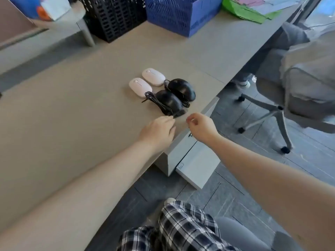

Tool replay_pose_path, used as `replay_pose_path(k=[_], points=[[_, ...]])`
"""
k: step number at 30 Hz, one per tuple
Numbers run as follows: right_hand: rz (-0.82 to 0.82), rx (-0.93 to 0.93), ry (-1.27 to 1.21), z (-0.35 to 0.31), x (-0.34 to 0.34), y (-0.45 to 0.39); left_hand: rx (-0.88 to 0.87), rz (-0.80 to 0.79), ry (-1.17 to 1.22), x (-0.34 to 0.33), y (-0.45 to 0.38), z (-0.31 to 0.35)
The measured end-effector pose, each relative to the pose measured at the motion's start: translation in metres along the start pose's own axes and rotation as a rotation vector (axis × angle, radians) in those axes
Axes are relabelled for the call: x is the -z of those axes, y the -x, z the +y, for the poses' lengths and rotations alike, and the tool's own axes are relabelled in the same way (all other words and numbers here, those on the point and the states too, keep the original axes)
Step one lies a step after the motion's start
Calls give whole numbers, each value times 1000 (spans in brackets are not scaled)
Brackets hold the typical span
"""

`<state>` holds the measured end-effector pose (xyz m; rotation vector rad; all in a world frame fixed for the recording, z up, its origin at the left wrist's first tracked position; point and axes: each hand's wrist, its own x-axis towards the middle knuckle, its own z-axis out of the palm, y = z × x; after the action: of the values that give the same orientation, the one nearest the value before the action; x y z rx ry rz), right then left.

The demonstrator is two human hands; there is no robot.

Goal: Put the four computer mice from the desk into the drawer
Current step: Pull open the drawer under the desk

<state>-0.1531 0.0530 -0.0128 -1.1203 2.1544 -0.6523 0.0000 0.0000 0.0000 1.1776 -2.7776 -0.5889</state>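
Observation:
Two white mice (140, 87) (153, 77) lie side by side on the beige desk (72, 115). Just right of them sit two black wired mice (167, 101) (182, 88) with coiled cables. My left hand (157, 132) rests on the desk with its fingertips at the cable end of the nearer black mouse; whether it grips the cable is unclear. My right hand (201, 126) hovers over the desk edge, fingers loosely curled with nothing in them. Below the edge stands a grey drawer unit (192, 160) with keys in its lock; the drawers look closed.
A black crate (116, 17) and a blue crate (181, 13) stand at the back of the desk, with green and pastel papers (253, 8) to the right. A grey office chair (290, 84) stands on the dark floor to the right. My plaid-clad legs are below.

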Motion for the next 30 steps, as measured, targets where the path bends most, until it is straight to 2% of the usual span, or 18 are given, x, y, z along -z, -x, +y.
replay_pose_path(k=[3, 9, 17, 23, 27, 30], points=[[139, -20, -98, 19, -17, -5, -60, 48, 36, -24, 1, -9], [204, -85, -296, 60, -50, -14, -80, 160, 23, -52, 2, -15], [92, -202, -289, 117, -94, -44, -53, 235, -51, -62, 0, -16], [16, -329, -575, 120, -104, -52, 9, 178, -301, -78, 3, 1], [34, -407, -800, 115, -102, -61, -5, 187, -270, -74, 0, 0], [60, -378, -739, 115, -104, -60, -18, 191, -244, -74, 0, -2]])
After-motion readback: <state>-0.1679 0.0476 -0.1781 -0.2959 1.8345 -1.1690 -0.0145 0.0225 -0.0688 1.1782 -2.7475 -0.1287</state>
